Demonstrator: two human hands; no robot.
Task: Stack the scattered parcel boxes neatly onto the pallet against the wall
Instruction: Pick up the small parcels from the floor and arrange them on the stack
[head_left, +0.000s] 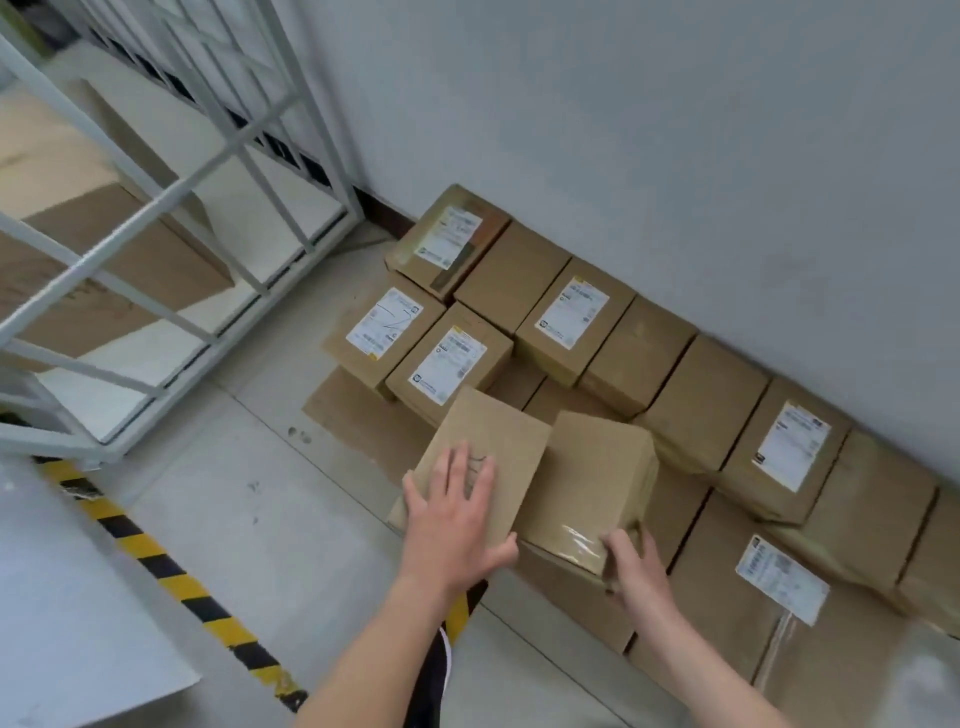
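1. The wall (675, 130) runs diagonally from upper left to right, and a row of boxes (701, 405) stands tight against its foot.
2. A second, lower row lies in front of that one. Its front edge faces the bare floor (260, 519), which is the open room on the near side.
3. A white rack (171, 187) closes off the left, with a floor gap between its corner post and the leftmost boxes.
4. Yellow-black tape (156, 566) crosses the floor diagonally, well apart from the rows except where it passes under the left forearm.
5. A flat cardboard sheet (353, 415) sticks out from under the left end of the rows.
6. The left box (498, 431) sits tilted at the front edge, just below two labelled boxes (449, 366).
7. The left hand (457, 519) lies flat on its top face with fingers spread and pressing, the thumb over the near left edge.
8. The right box (592, 467) rests on the lower row, just beside the left box, and their sides meet.
9. The right hand (636, 569) grips its near taped corner with fingers curled round it. The box extends away from the palm toward the wall.
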